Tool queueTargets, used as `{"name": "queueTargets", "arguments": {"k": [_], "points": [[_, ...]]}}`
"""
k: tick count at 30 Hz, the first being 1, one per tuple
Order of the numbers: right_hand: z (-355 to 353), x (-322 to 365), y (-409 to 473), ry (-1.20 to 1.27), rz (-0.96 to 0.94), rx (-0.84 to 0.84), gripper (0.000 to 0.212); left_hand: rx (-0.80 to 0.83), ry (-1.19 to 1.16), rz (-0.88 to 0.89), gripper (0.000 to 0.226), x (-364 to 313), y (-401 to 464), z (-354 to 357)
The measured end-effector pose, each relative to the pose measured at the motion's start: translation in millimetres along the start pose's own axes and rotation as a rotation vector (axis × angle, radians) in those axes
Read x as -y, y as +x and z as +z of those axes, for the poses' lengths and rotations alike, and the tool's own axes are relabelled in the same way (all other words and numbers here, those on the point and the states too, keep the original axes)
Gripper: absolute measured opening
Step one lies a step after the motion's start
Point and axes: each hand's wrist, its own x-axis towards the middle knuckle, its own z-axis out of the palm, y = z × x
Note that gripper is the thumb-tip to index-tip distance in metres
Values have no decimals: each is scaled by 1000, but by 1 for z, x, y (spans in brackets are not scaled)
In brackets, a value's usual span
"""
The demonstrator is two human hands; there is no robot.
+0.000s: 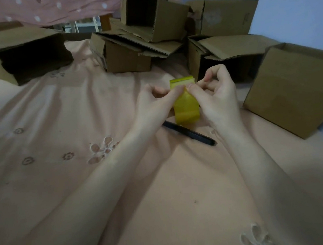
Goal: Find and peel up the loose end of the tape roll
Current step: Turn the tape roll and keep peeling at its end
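A yellow tape roll (185, 107) is held upright above the pink bedsheet, its flat band facing me. My left hand (155, 104) grips the roll's left side, thumb lying across the upper band. My right hand (217, 95) holds the right side, with thumb and forefinger pinching at the tape's surface near the top, where a small crease shows. Whether a loose end is lifted there is too small to tell.
A black pen (190, 134) lies on the sheet (56, 135) just under the roll. Several open cardboard boxes ring the far side: one far left (20, 56), a pile in the middle (141, 35), one close on the right (299, 89).
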Motion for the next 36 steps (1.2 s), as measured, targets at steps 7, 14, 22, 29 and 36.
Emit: {"name": "queueTargets", "arguments": {"k": [7, 14, 22, 29, 36], "points": [[1, -2, 0, 17, -8, 33, 29, 136, -69, -71, 16, -1, -2, -1], [2, -4, -1, -34, -41, 9, 21, 186, -9, 32, 24, -1, -3, -1], [1, -3, -2, -18, -41, 49, 24, 150, 32, 104, 32, 1, -5, -2], [0, -2, -1, 20, 21, 33, 19, 170, -11, 70, 31, -1, -6, 1], [-3, 0, 1, 60, 81, -39, 15, 235, 50, 11, 36, -3, -4, -3]]}}
